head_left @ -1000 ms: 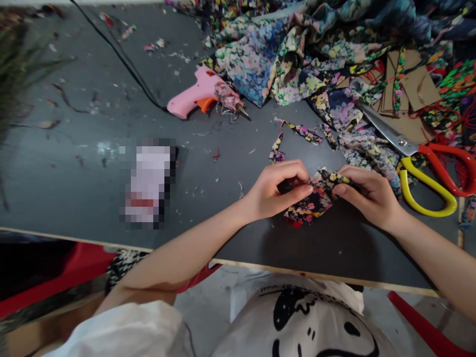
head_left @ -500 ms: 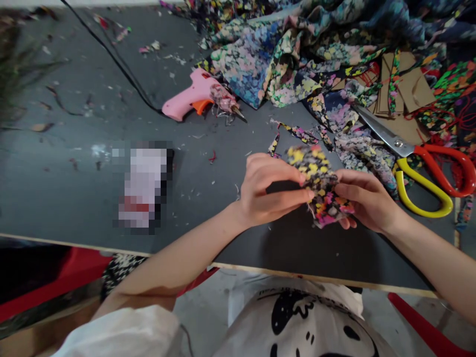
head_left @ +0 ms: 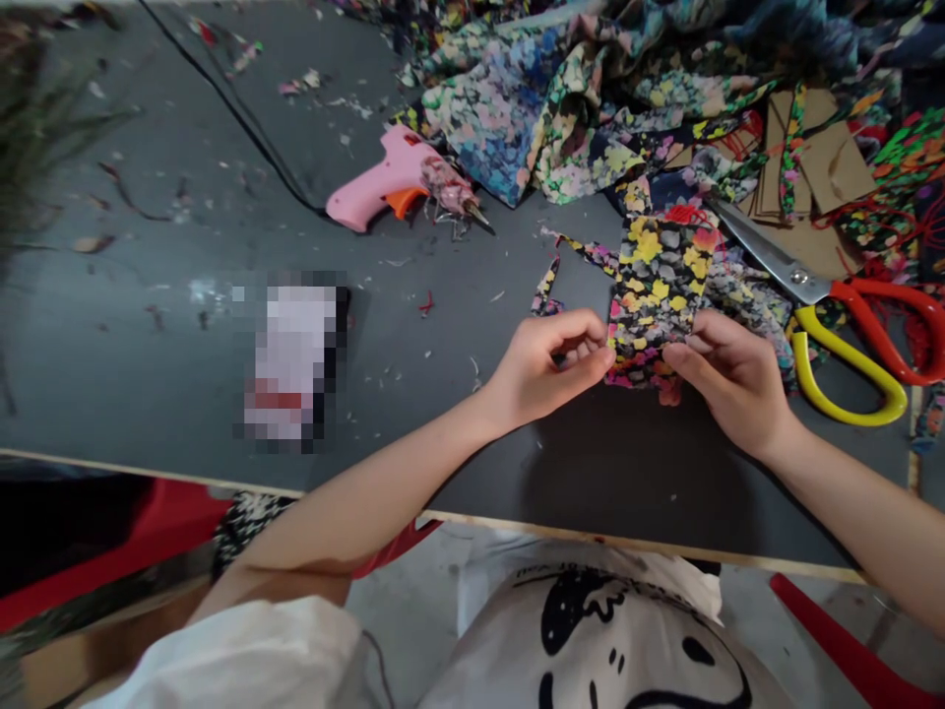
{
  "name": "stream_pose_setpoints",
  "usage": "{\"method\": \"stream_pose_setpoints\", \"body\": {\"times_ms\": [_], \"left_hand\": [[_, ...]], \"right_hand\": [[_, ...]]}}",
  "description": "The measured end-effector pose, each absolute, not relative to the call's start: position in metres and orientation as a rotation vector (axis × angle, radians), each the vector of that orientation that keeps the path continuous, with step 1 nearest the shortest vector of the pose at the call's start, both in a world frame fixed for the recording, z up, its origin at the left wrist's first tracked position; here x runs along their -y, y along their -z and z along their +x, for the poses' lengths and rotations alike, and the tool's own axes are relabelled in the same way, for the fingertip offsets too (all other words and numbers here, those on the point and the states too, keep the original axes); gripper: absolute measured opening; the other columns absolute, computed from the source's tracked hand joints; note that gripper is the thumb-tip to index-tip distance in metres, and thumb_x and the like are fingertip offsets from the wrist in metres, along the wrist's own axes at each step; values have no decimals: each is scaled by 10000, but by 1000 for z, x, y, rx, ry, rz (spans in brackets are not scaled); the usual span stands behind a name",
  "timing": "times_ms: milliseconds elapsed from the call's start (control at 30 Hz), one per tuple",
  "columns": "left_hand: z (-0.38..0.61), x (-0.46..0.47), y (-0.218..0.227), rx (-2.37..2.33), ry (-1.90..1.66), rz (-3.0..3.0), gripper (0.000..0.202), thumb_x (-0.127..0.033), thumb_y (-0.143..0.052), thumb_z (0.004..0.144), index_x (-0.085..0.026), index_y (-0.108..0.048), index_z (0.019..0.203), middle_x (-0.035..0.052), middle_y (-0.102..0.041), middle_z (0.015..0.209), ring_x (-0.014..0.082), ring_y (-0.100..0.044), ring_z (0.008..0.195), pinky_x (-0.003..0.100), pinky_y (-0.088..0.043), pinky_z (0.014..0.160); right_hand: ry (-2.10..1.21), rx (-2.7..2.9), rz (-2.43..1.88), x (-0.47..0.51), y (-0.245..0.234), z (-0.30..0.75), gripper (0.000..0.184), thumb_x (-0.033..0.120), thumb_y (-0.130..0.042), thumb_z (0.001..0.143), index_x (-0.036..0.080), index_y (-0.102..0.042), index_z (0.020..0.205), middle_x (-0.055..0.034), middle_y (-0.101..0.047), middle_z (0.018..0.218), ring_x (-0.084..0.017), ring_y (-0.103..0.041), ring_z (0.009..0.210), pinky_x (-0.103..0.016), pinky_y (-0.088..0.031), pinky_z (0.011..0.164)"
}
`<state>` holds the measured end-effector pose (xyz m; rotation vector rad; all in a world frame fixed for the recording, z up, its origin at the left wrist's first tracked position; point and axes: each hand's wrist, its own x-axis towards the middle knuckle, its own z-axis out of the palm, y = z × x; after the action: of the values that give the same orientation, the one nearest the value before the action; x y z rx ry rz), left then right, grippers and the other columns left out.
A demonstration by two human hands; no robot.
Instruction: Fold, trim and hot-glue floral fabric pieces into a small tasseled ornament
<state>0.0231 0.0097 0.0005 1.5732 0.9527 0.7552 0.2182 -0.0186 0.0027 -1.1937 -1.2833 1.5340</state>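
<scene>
Between my two hands is a small rectangular piece of floral fabric (head_left: 657,286), patterned yellow, grey, pink and black. My left hand (head_left: 559,359) pinches its lower left corner between thumb and curled fingers. On the other side, my right hand (head_left: 734,379) grips the lower right edge, with the thumb on the front. A tuft of red thread (head_left: 685,214) shows at the fabric's top edge. Left of the fabric, a thin floral scrap strip (head_left: 589,253) lies on the table. What lies behind the piece is hidden.
A pink glue gun (head_left: 380,182) with a black cord lies at upper centre. Large scissors (head_left: 812,286) with red and yellow handles rest at right, near cardboard pieces (head_left: 834,172). Heaped floral cloth (head_left: 487,118) covers the back. A blurred-out phone-like object (head_left: 295,345) is at left.
The fabric piece has been turned from crumpled and tilted to flat and facing me, and moved slightly up. My left hand has shifted its grip to the lower left corner.
</scene>
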Motion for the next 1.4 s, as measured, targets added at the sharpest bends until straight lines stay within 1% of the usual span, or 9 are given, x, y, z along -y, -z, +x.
{"method": "stream_pose_setpoints", "body": {"times_ms": [167, 300, 533, 667, 967, 1067, 1200, 1300, 1400], "left_hand": [[23, -9, -2, -1009, -829, 1635, 214, -259, -551, 842, -189, -455, 664, -73, -424, 486, 47, -377, 402, 199, -242, 401], [22, -10, 0, -988, -784, 1621, 216, -245, -539, 826, -188, -436, 646, -66, -441, 491, 51, -373, 421, 199, -275, 422], [17, -12, 12, -847, -826, 1406, 259, -403, -488, 871, -179, -534, 751, -27, -543, 627, 73, -479, 497, 201, -378, 461], [21, -12, 7, -948, -847, 1431, 189, -344, -529, 868, -186, -513, 765, -46, -514, 600, 60, -469, 466, 188, -363, 447], [22, -10, 3, -1059, -915, 1542, 341, -392, -479, 923, -180, -477, 656, -66, -448, 490, 40, -414, 400, 169, -343, 422], [22, -10, 3, -1058, -932, 1520, 314, -387, -524, 901, -173, -510, 671, -48, -521, 537, 44, -478, 421, 166, -382, 429], [22, -12, 4, -1062, -1049, 1443, 271, -387, -704, 762, -185, -523, 769, -37, -577, 677, 48, -528, 503, 166, -435, 486], [21, -12, 3, -967, -930, 1427, 267, -407, -665, 776, -195, -519, 848, -28, -577, 707, 64, -548, 541, 176, -441, 496], [22, -11, 1, -933, -777, 1535, 183, -332, -581, 814, -183, -500, 743, -42, -494, 594, 62, -477, 497, 176, -377, 457]], "right_hand": [[-1612, 1328, -1140, 18, -3, 217, 292, 410, -626, 839, 203, -464, 713, 32, -589, 598, -88, -597, 513, -201, -476, 470], [-1597, 1361, -1187, 17, -4, 216, 324, 426, -619, 841, 194, -462, 678, 31, -563, 566, -81, -587, 507, -187, -464, 461], [-1576, 1338, -1194, 17, -4, 217, 317, 446, -630, 827, 192, -495, 694, 37, -545, 561, -84, -576, 492, -199, -465, 446], [-1571, 1315, -1199, 17, -3, 217, 316, 446, -639, 819, 191, -503, 692, 38, -545, 561, -83, -576, 487, -198, -465, 443], [-1582, 1284, -1184, 18, 0, 222, 270, 371, -632, 842, 195, -491, 693, 54, -542, 548, -86, -600, 494, -197, -498, 478], [-1602, 1284, -1173, 18, 1, 222, 224, 353, -614, 859, 191, -522, 735, 37, -600, 595, -80, -597, 488, -192, -482, 456], [-1608, 1273, -1176, 18, 2, 222, 251, 371, -615, 855, 192, -508, 714, 29, -619, 603, -87, -597, 487, -196, -474, 443], [-1606, 1278, -1177, 18, 1, 222, 241, 375, -618, 853, 190, -524, 728, 26, -622, 611, -84, -591, 484, -195, -473, 443], [-1598, 1296, -1179, 18, 0, 221, 228, 377, -625, 847, 191, -542, 745, 28, -613, 607, -79, -584, 485, -190, -468, 445]]}}
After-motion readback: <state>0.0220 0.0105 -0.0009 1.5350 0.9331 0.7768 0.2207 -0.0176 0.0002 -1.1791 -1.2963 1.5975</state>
